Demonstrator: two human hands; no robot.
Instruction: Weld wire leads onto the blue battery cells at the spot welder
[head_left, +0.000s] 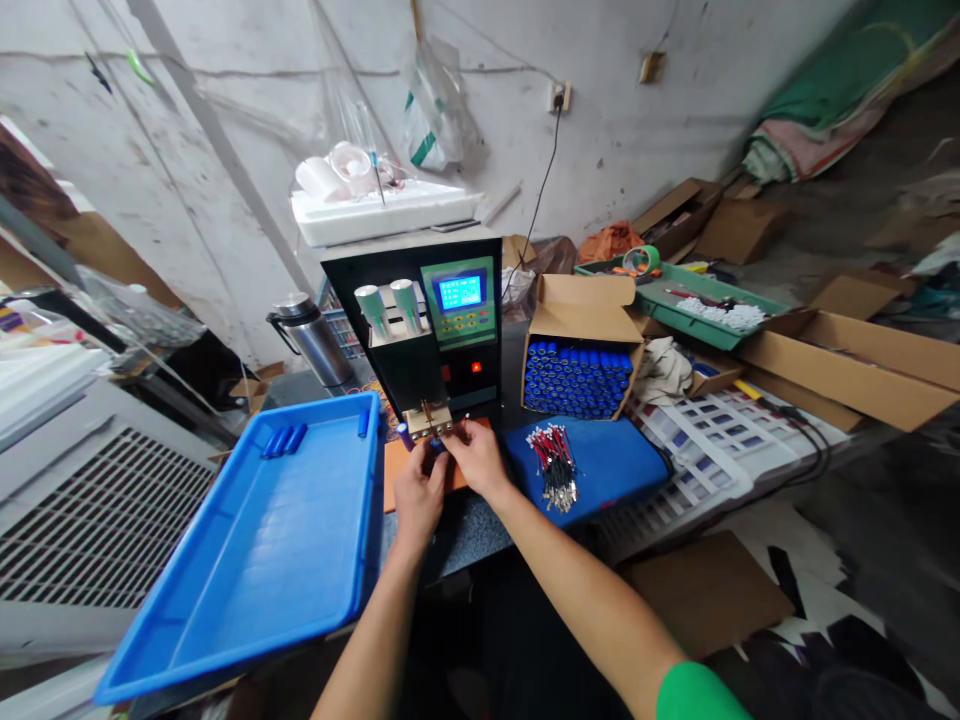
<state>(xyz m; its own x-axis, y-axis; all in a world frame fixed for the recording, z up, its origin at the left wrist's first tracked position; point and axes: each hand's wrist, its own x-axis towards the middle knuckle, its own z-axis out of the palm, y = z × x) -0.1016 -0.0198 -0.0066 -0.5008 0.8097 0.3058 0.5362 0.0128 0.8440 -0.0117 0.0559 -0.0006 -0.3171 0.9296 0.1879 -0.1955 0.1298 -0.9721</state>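
At the spot welder (465,360), my left hand (420,495) is closed on a blue cylindrical battery cell (437,445) beneath the electrodes (427,412). My fingers cover much of that cell. Close beside it, my right hand (480,460) pinches what looks like a thin wire lead, with a small white end showing above the fingers. Another blue cell (405,436) stands by the left fingertips. Under both hands lies an orange mat (397,480). A bundle of red and black wire leads (555,465) rests on a blue cloth pad (615,460) to the right.
A blue tray (262,560) on the left holds several blue cells (285,441). Behind the pad, a cardboard box (585,305) is packed with cells. A steel flask (319,340) stands left of the welder. Farther right are a green tray (690,310) and open cartons.
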